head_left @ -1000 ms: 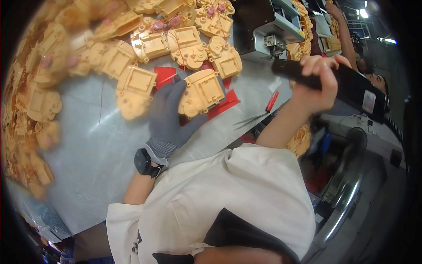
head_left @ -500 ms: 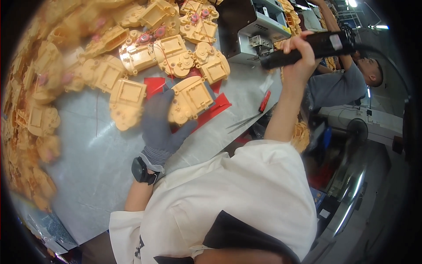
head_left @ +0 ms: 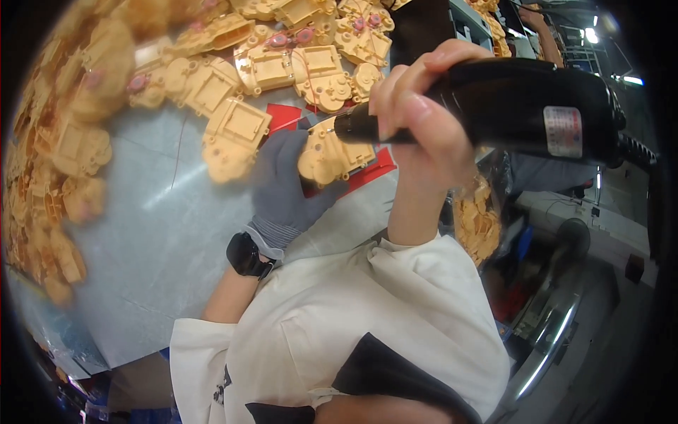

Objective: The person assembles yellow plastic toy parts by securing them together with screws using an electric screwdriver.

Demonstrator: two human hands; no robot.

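My right hand (head_left: 427, 116) grips a black electric screwdriver (head_left: 522, 92), held level with its tip end pointing left over a yellow plastic housing (head_left: 328, 159). Whether the tip touches the housing cannot be seen, since the tool's nose covers that spot. My left hand (head_left: 282, 177), in a grey glove, is closed around the near left side of this housing, fingers along its left edge and thumb along the front. Under the housing lies a red and grey base (head_left: 381, 164). Just left of the glove sits another yellow housing (head_left: 236, 138).
Many yellow housings (head_left: 85, 148), several with small pink parts and thin red wires, crowd the left and far side of the grey table (head_left: 162, 240). A metal-cased machine (head_left: 472, 25) stands at the far right, partly hidden by my right hand. Another person's arm (head_left: 542, 35) shows beyond.
My right hand has brought the screwdriver left and down from the right side to the held housing. My left hand keeps its hold; the whole view has shifted slightly.
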